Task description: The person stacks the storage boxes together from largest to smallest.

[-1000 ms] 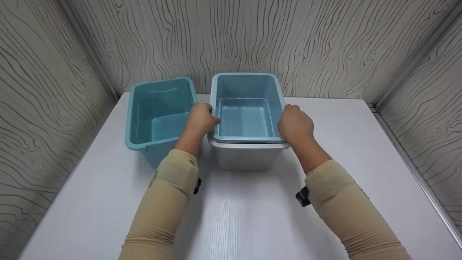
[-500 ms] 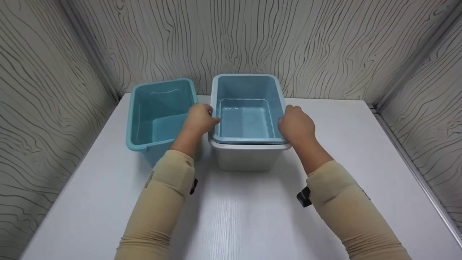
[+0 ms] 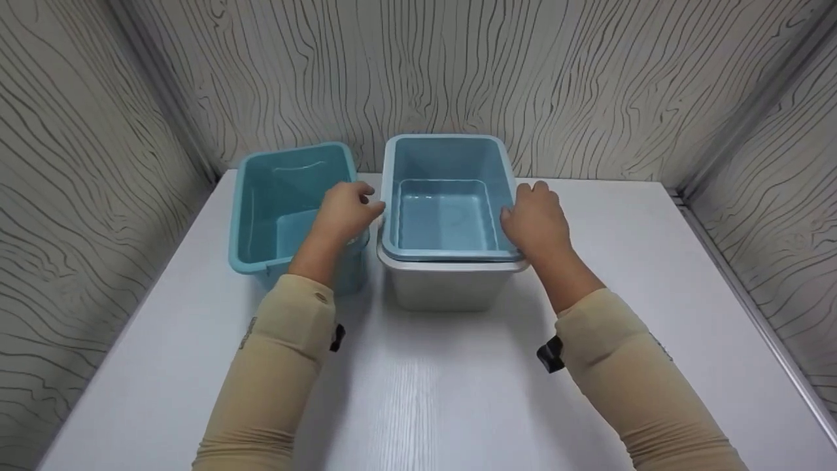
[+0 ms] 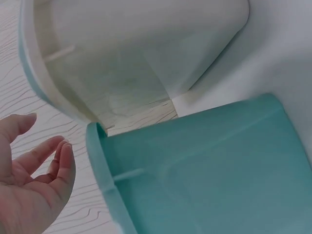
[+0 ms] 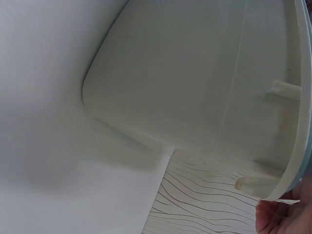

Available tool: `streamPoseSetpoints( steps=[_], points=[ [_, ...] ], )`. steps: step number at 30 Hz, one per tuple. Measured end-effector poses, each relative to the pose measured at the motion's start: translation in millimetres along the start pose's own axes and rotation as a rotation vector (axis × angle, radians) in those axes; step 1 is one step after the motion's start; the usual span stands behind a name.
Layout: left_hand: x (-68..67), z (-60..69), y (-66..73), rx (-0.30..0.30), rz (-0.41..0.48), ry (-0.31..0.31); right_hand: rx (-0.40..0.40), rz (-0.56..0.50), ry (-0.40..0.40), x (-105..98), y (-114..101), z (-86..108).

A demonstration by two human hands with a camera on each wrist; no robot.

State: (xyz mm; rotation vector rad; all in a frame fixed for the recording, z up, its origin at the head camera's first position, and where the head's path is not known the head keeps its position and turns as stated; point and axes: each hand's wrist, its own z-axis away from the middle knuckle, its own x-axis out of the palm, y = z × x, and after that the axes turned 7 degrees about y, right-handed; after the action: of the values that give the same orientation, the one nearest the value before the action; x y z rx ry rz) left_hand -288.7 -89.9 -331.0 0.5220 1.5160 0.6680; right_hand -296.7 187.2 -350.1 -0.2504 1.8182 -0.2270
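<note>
A light blue bin (image 3: 444, 216) sits nested in a white bin (image 3: 451, 288), their rims close together. My left hand (image 3: 345, 208) hovers between this stack and a teal bin (image 3: 288, 186); in the left wrist view that hand (image 4: 36, 180) holds nothing, its fingers loosely bent and thumb apart. At the stack's right side, my right hand (image 3: 537, 216) holds the rim, thumb over the inner edge and fingers bent outside. Only fingertips of the right hand (image 5: 282, 214) show beside the white bin (image 5: 195, 73) in the right wrist view.
The bins stand on a white table (image 3: 418, 392) close to its back edge. Behind it rises a wood-patterned wall (image 3: 444, 72), with panels on both sides. A narrow gap separates the teal bin from the stack.
My left hand has let go of the light blue bin's rim and moved left, towards the teal bin. The right hand's fingers have lifted slightly. The bins stay put.
</note>
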Motion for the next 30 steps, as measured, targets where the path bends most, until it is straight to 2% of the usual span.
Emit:
streamPoseSetpoints(
  steps=[3, 8, 15, 25, 30],
  points=[
    [-10.6, 1.7, -5.2, 0.016, 0.000, 0.014, -0.014, -0.030, 0.003, -3, -7, -0.3],
    [-28.6, 5.4, -17.9, 0.011, 0.024, 0.040, -0.050, -0.110, 0.004, -7, -27, 3.2],
    [-51.2, 11.8, -40.3, 0.018, 0.054, 0.087, -0.164, -0.220, 0.045, -9, -62, 19.9],
    [-72.7, 21.8, -68.8, -0.053, 0.042, 0.130, -0.315, -0.471, 0.080, -3, -103, 49.0],
    [-84.3, 27.2, -87.4, -0.122, 0.045, 0.155, -0.334, -0.611, 0.022, 5, -122, 66.1]
  ],
)
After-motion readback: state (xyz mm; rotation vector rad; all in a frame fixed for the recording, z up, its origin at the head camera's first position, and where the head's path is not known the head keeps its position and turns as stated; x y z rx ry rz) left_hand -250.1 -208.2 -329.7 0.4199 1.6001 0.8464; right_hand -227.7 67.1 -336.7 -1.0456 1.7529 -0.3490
